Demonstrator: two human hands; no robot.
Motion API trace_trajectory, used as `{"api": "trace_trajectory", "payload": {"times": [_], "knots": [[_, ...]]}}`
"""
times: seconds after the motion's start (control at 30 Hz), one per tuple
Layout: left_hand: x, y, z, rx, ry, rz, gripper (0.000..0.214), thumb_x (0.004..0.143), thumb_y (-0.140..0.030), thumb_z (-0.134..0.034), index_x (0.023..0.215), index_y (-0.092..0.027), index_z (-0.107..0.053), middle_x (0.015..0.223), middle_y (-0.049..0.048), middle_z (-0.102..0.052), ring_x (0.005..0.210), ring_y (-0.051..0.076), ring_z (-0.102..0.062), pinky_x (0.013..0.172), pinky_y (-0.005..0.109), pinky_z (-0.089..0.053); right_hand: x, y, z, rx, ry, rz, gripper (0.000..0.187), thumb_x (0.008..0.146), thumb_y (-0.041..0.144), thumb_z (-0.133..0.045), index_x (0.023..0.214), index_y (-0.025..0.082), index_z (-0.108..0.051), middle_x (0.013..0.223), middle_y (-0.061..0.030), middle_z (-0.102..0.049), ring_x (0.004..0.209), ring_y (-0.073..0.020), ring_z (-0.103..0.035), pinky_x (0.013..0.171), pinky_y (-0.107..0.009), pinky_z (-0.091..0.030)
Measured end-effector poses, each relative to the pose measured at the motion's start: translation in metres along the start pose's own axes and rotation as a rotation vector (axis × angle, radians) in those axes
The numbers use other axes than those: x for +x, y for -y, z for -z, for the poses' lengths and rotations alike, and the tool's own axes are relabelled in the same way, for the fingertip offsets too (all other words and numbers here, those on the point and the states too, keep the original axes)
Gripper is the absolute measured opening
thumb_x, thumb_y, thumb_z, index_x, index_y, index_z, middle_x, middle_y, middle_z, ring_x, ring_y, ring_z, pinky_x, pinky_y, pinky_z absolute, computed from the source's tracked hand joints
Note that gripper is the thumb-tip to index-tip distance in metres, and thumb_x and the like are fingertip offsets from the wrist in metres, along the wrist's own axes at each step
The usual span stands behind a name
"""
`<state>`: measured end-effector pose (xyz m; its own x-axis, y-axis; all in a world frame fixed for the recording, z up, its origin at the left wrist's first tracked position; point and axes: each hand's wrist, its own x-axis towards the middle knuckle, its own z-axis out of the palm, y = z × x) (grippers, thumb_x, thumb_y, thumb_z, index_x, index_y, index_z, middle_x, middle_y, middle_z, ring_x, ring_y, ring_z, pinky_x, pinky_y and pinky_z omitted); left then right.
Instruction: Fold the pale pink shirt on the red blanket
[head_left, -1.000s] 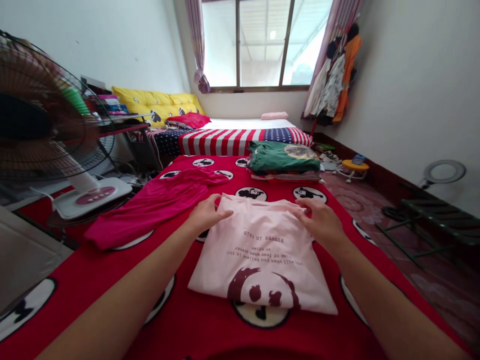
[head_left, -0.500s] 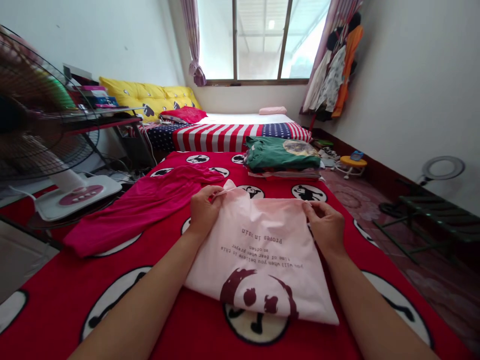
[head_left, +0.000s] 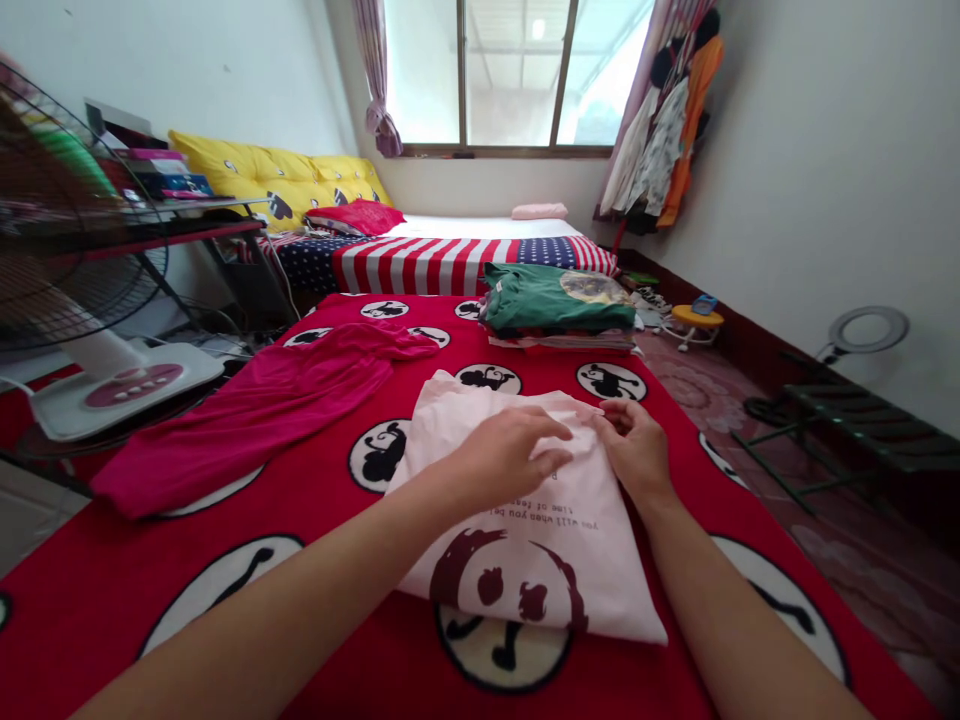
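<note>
A pale pink T-shirt lies folded on the red blanket, its dark panda print and upside-down lettering facing up. Over the shirt's middle is my left hand, thumb and fingers apart with nothing between them; it covers part of the lettering. My right hand pinches the shirt's far right corner between thumb and fingers. To the left, a magenta garment lies spread and wrinkled. Beyond the shirt sits a stack of folded clothes with a green shirt on top.
A fan stands at the left beside a desk with boxes. At the back is a bed with a flag-patterned cover. On the right floor are a yellow stool, a ring light and a dark green folding rack.
My left hand has let go of the shirt's far left corner and moved right, over its middle. My right hand keeps its pinch on the right corner. The view has shifted slightly.
</note>
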<state>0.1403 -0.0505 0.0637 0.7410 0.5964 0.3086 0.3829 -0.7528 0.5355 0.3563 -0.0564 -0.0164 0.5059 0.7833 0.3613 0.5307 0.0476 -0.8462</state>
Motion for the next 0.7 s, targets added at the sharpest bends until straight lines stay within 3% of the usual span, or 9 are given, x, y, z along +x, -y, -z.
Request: {"api": "trace_trajectory", "payload": {"times": [0.07,0.13,0.23,0.37,0.53,0.7], "knots": [[0.004,0.0,-0.027,0.088,0.09,-0.04,0.042,0.088,-0.035,-0.059,0.126,-0.018,-0.059,0.135,0.0125,-0.055,0.124,0.026,-0.052,0.105,0.039,-0.041,0.001,-0.002,0.0,0.023,0.009,0.013,0.042,0.073,0.049,-0.068,0.1,0.016,-0.065,0.083,-0.0081,-0.071,0.072,-0.0195,-0.064,0.064,-0.029,-0.048],[0.004,0.006,-0.051,0.185,0.108,-0.019,0.06,0.088,-0.047,-0.057,0.139,-0.018,-0.046,0.151,0.0157,-0.035,0.138,0.032,-0.034,0.112,0.048,-0.03,0.002,-0.004,0.001,0.029,0.04,0.016,0.047,0.074,0.049,-0.067,0.108,0.017,-0.066,0.08,-0.0063,-0.07,0.069,-0.0188,-0.063,0.063,-0.029,-0.048],[-0.001,0.015,-0.072,0.268,0.104,0.017,0.065,0.089,-0.056,-0.048,0.145,-0.023,-0.039,0.158,0.0154,-0.019,0.145,0.036,-0.015,0.115,0.055,-0.017,0.003,-0.006,0.002,0.025,0.088,0.013,0.05,0.075,0.048,-0.067,0.116,0.019,-0.066,0.077,-0.0043,-0.069,0.067,-0.0182,-0.062,0.062,-0.029,-0.047],[-0.005,0.016,-0.072,0.288,0.132,0.009,0.062,0.089,-0.057,-0.046,0.144,-0.028,-0.041,0.16,0.01,-0.014,0.145,0.038,-0.011,0.116,0.055,-0.016,0.001,-0.008,0.0,0.052,0.082,-0.003,0.04,0.076,0.047,-0.066,0.103,0.019,-0.072,0.08,-0.006,-0.071,0.072,-0.0194,-0.063,0.065,-0.029,-0.048],[-0.004,0.015,-0.071,0.308,0.139,-0.014,0.061,0.091,-0.058,-0.041,0.145,-0.029,-0.039,0.16,0.0045,-0.015,0.144,0.041,-0.01,0.115,0.059,-0.015,0.002,-0.009,0.0,0.039,-0.015,0.075,0.035,0.076,0.044,-0.063,0.091,0.015,-0.074,0.086,-0.0086,-0.072,0.067,-0.0182,-0.061,0.064,-0.03,-0.047],[-0.005,0.017,-0.074,0.297,0.127,-0.03,0.061,0.091,-0.059,-0.039,0.144,-0.03,-0.04,0.16,0.0031,-0.014,0.143,0.042,-0.011,0.114,0.06,-0.014,0.029,0.001,0.008,-0.204,0.091,0.136,0.029,0.077,0.042,-0.06,0.09,0.021,-0.075,0.069,-0.0027,-0.069,0.061,-0.0179,-0.059,0.058,-0.029,-0.041]]}}
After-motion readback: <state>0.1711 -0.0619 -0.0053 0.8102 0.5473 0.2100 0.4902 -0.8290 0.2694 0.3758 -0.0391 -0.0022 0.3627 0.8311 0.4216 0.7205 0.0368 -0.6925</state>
